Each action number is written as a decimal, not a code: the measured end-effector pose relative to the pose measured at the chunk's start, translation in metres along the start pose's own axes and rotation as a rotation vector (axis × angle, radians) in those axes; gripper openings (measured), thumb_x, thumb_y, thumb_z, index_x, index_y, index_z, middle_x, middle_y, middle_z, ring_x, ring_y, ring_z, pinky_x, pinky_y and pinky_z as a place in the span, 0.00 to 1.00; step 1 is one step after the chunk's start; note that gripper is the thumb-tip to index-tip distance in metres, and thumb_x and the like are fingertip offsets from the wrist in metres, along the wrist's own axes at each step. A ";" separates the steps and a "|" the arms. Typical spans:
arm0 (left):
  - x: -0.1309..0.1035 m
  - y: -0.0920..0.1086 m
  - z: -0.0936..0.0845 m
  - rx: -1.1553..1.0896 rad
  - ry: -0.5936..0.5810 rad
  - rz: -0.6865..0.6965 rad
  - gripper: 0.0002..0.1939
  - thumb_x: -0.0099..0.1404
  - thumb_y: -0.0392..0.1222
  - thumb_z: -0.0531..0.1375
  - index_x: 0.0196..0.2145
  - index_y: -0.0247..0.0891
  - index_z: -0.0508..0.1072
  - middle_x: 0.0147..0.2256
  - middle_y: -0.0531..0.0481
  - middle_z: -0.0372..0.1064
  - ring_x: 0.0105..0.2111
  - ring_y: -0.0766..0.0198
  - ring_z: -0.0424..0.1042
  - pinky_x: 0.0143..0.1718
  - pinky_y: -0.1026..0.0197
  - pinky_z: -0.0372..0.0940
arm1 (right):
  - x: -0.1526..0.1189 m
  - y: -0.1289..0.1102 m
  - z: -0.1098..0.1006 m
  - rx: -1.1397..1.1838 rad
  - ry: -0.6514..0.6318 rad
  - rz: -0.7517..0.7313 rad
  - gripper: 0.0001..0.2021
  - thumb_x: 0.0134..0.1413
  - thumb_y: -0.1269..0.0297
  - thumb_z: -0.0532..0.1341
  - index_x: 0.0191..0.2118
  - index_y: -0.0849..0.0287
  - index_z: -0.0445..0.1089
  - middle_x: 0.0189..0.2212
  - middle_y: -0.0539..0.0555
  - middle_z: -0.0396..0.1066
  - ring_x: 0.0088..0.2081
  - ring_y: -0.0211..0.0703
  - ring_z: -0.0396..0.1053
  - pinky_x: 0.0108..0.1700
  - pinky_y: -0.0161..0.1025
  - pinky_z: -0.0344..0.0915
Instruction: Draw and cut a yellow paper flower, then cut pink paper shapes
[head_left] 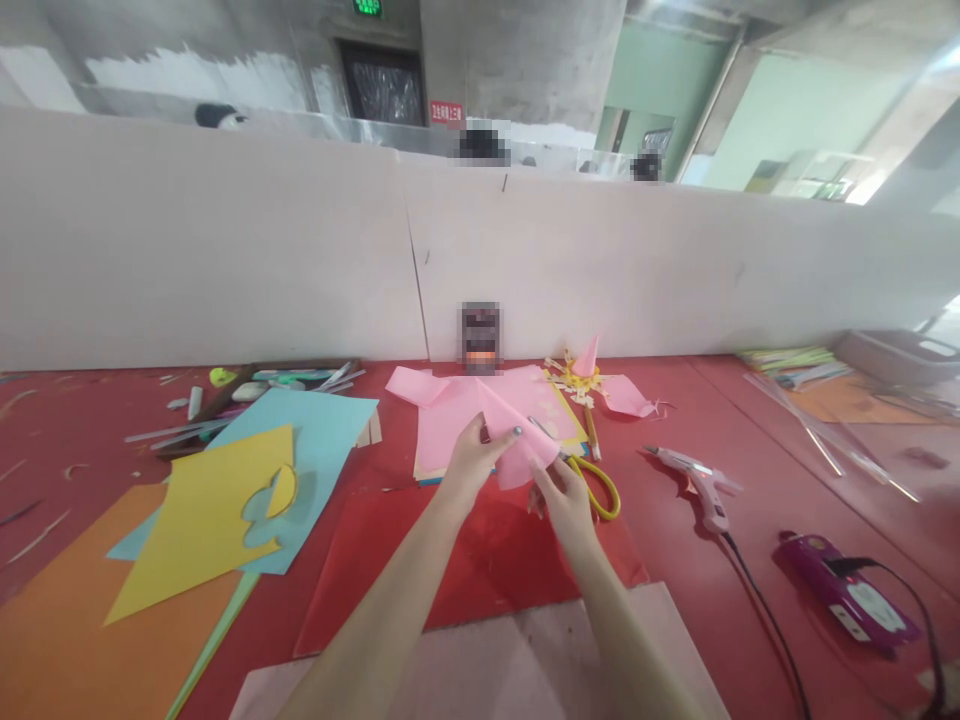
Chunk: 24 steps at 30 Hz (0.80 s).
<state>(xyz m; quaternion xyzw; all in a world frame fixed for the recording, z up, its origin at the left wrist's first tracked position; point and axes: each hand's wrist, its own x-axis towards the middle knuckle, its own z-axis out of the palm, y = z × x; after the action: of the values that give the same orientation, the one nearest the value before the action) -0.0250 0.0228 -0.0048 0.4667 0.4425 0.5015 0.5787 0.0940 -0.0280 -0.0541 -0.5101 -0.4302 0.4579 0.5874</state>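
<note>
A pink paper piece (pixel 521 455), curved into a cone-like shape, is held between both hands above the table. My left hand (pixel 474 460) grips its left edge, thumb on top. At its lower right edge, my right hand (pixel 562 500) has its fingers closed on the paper. Scissors with yellow handles (pixel 606 500) lie just right of my right hand, their blades partly hidden. Flat pink sheets (pixel 442 430) rest behind the hands. Farther back, a small pink cone (pixel 588 358) stands on a yellow, frilled base.
Yellow (pixel 202 510), blue (pixel 322 430) and orange sheets (pixel 150 640) overlap at left, near a tray of pens. A pink glue gun (pixel 701 485) and a purple device (pixel 847 595) with cords lie right. A grey basket (pixel 892 358) sits far right, before a white partition (pixel 262 250).
</note>
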 end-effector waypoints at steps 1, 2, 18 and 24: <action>-0.001 0.000 0.000 0.007 -0.016 0.008 0.18 0.47 0.43 0.66 0.37 0.36 0.72 0.37 0.44 0.73 0.36 0.56 0.71 0.31 0.61 0.65 | 0.000 0.000 0.000 -0.020 -0.009 -0.007 0.16 0.47 0.50 0.60 0.31 0.61 0.66 0.11 0.43 0.57 0.12 0.32 0.54 0.14 0.31 0.51; -0.001 -0.001 0.001 0.012 -0.028 0.015 0.18 0.47 0.43 0.66 0.37 0.36 0.72 0.36 0.45 0.73 0.36 0.57 0.71 0.31 0.62 0.65 | 0.000 0.000 0.000 -0.038 -0.012 -0.014 0.16 0.48 0.50 0.60 0.30 0.61 0.66 0.11 0.43 0.58 0.12 0.32 0.55 0.14 0.31 0.51; -0.003 0.001 0.001 0.113 -0.039 -0.008 0.18 0.49 0.45 0.64 0.38 0.36 0.71 0.39 0.43 0.72 0.39 0.53 0.70 0.35 0.58 0.66 | -0.002 -0.007 -0.002 -0.059 0.010 -0.033 0.14 0.49 0.55 0.59 0.27 0.63 0.68 0.11 0.45 0.58 0.13 0.32 0.55 0.16 0.31 0.54; -0.003 0.002 0.000 0.165 -0.059 -0.041 0.21 0.50 0.47 0.63 0.40 0.35 0.70 0.39 0.44 0.72 0.38 0.55 0.70 0.31 0.60 0.67 | 0.000 -0.003 -0.001 0.043 -0.014 0.013 0.15 0.47 0.54 0.61 0.31 0.63 0.68 0.12 0.44 0.60 0.13 0.32 0.58 0.15 0.30 0.52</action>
<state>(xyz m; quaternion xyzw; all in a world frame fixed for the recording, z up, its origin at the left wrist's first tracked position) -0.0255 0.0200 -0.0026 0.5182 0.4744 0.4376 0.5612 0.0954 -0.0281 -0.0514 -0.4969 -0.4213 0.4742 0.5922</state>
